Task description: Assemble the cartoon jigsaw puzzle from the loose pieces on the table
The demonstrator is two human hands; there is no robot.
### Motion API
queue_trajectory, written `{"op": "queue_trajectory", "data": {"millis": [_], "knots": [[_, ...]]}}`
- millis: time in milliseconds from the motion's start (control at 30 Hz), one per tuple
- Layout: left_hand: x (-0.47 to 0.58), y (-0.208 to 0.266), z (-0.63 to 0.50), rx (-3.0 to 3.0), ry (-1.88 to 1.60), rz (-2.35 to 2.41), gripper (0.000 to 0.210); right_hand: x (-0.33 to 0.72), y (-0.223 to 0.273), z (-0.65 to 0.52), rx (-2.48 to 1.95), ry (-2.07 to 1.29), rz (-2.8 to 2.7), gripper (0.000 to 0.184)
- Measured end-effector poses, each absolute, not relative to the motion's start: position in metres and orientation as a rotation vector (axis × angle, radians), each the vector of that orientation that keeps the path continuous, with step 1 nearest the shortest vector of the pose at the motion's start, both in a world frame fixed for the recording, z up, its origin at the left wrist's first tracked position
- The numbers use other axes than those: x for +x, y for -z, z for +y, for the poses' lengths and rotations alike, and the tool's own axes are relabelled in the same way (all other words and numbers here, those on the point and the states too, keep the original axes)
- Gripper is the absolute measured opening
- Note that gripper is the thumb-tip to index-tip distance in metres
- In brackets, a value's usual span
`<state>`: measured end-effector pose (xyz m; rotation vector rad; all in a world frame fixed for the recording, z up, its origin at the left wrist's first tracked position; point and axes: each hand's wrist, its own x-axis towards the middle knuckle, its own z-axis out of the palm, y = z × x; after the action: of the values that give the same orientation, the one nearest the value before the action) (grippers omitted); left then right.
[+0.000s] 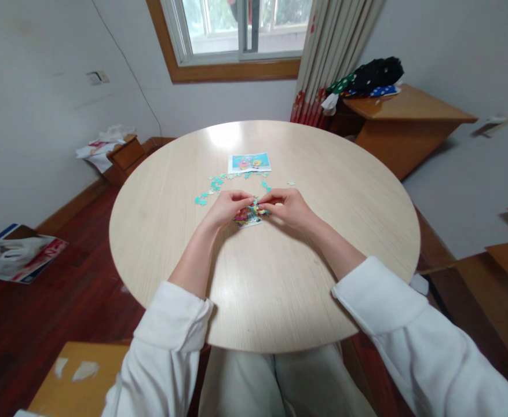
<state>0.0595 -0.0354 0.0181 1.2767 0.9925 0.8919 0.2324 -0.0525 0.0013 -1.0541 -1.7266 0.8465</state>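
Note:
A partly joined jigsaw puzzle (pixel 252 221) with colourful printing lies flat on the round table, under my fingertips. My left hand (pixel 230 207) is closed in a pinch at the puzzle's upper left, partly covering it. From the other side my right hand (pixel 289 205) pinches a small puzzle piece (pixel 256 201) at the puzzle's upper edge. Whether the left fingertips also grip a piece is too small to tell. Loose turquoise puzzle pieces (pixel 216 183) lie scattered beyond my left hand, with a few behind the right one. Farther back is a printed picture sheet (pixel 249 163) in blue, pink and yellow.
The pale round table (pixel 306 289) stands before my lap. One lone puzzle piece (pixel 291 183) lies right of the others. A wooden cabinet (pixel 410 107) bears piled cloth at back right. A cardboard box (pixel 80 376) sits at lower left, and a plastic bag (pixel 13 255) farther left.

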Motion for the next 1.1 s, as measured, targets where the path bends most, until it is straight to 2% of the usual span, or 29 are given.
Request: {"op": "queue_trajectory", "data": {"millis": [467, 767, 1100], "knots": [[0.0578, -0.0176, -0.0353, 1.370, -0.834, 0.953, 0.024, 0.2318, 0.0028, -0.0491, -1.092, -0.897, -1.680, 0.038], [0.0564, -0.0167, -0.0344, 1.363, -0.813, 0.876, 0.023, 0.2317, -0.0011, -0.0505, -1.056, -1.015, -1.693, 0.036], [0.0545, -0.0175, -0.0356, 1.338, -0.802, 0.891, 0.022, 0.2303, -0.0036, -0.0516, -1.066, -1.039, -1.646, 0.041]]}}
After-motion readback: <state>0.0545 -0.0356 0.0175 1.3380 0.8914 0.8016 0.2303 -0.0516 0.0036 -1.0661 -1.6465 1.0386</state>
